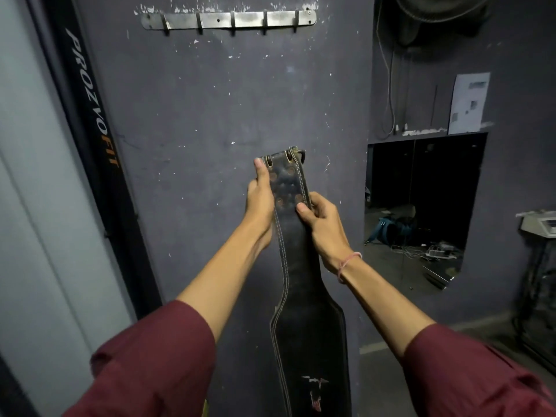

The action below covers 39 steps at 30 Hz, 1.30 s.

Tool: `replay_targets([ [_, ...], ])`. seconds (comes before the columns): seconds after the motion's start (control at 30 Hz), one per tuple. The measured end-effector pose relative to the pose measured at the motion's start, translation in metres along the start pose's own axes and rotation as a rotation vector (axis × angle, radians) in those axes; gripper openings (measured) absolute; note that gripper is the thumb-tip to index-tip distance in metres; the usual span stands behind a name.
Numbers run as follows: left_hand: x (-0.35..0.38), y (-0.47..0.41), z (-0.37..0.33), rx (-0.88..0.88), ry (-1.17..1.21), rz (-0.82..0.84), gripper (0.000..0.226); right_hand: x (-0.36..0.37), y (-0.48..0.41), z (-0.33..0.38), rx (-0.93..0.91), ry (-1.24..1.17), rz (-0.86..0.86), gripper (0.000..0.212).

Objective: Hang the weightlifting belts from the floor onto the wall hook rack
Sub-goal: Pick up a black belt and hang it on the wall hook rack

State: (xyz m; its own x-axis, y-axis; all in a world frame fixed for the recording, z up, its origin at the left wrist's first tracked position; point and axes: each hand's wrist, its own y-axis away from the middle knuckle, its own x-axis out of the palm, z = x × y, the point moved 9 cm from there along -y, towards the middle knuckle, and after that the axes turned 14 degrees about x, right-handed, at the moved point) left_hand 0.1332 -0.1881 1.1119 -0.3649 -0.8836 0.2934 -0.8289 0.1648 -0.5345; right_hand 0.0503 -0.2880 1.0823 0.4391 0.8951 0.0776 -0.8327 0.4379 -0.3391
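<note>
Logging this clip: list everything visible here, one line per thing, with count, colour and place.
belt: one, black leather with pale stitching, held upright in front of the wall, below the rack
hook rack: one, bare metal, five hooks, all empty, high on the wall
wall: dark grey, chipped paint
banner: one, black with white and orange lettering, left edge
paper sheet: one, white, on the right wall
opening: one, dark, right of the belt, clutter on the floor inside
left hand: on the belt's left edge
right hand: gripping the belt's right edge, pink thread at the wrist
</note>
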Motion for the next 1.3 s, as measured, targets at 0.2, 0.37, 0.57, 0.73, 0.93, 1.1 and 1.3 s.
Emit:
replay_targets([
  [0.2, 0.009, -0.015, -0.009, 0.057, 0.059, 0.038, 0.051, 0.006, -0.001, -0.003, -0.003, 0.022, -0.019, 0.018],
  [0.37, 0.02, -0.02, -0.003, 0.131, 0.076, 0.038, 0.041, 0.002, -0.036, 0.032, 0.01, 0.039, -0.188, 0.066],
  [0.57, 0.028, -0.045, 0.005, 0.216, -0.01, -0.005, 0.03, -0.005, -0.09, 0.057, -0.067, 0.219, -0.274, 0.031],
  [0.73, 0.045, -0.096, 0.008, 0.368, -0.102, -0.096, 0.035, -0.021, -0.135, 0.069, -0.23, 0.14, -0.412, 0.033],
  [0.93, 0.075, -0.177, -0.008, 0.52, -0.295, -0.243, 0.038, -0.038, -0.221, 0.091, -0.312, 0.063, -0.364, 0.038],
  [1.1, 0.113, -0.249, -0.033, 0.597, -0.391, -0.292, 0.041, -0.056, -0.297, 0.134, -0.389, -0.024, -0.386, 0.047],
  [1.3, 0.154, -0.329, -0.088, 0.747, -0.531, -0.381, 0.046, -0.062, -0.379, 0.211, -0.516, -0.063, -0.41, 0.04],
])
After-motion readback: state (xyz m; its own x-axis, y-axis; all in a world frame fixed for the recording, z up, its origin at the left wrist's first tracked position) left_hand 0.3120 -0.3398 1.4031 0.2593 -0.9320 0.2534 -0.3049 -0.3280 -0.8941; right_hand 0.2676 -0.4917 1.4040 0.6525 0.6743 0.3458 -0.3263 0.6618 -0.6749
